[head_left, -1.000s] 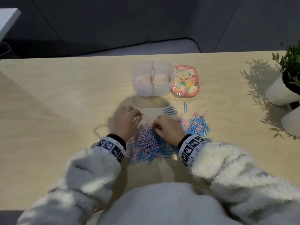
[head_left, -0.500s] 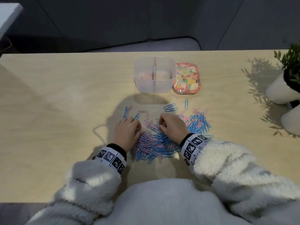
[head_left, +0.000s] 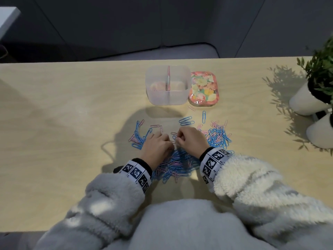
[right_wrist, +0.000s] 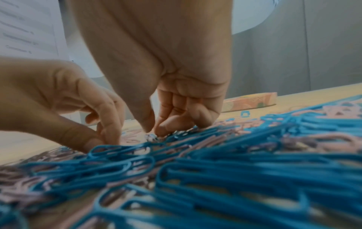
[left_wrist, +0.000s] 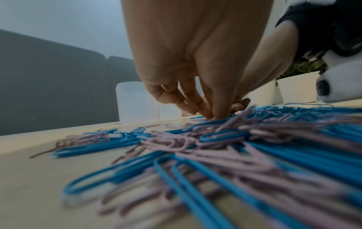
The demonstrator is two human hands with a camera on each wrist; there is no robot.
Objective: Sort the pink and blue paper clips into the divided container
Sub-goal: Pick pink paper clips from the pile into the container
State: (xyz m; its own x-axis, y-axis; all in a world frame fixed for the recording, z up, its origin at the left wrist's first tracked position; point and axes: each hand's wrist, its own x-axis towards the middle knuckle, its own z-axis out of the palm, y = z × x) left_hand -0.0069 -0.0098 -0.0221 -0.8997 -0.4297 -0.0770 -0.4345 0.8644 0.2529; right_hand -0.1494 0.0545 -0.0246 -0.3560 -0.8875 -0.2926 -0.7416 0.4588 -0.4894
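Note:
A mixed pile of pink and blue paper clips point(head_left: 175, 165) lies on the wooden table, with looser clips spread to its left point(head_left: 138, 138) and right point(head_left: 219, 136). Behind it stands the translucent divided container point(head_left: 153, 94); something pinkish shows through its walls. My left hand point(head_left: 168, 141) and right hand point(head_left: 178, 139) meet at the pile's far edge, fingers curled down. In the right wrist view the right hand point(right_wrist: 152, 130) pinches thumb to index on a clip, and the left hand point(right_wrist: 105, 141) pinches one beside it. The left hand's fingertips point(left_wrist: 213, 114) dig into the clips. The colour of the pinched clips is unclear.
A floral lid point(head_left: 204, 89) lies right of the container. Two white plant pots point(head_left: 304, 101) stand at the table's right edge. A few single clips point(head_left: 186, 120) lie between the pile and the container. Bare wood stretches left of the clips.
The left hand drew back from the far left clips and moved right, close to the right hand. Several clips it covered now show. The right hand stayed at the pile's far edge.

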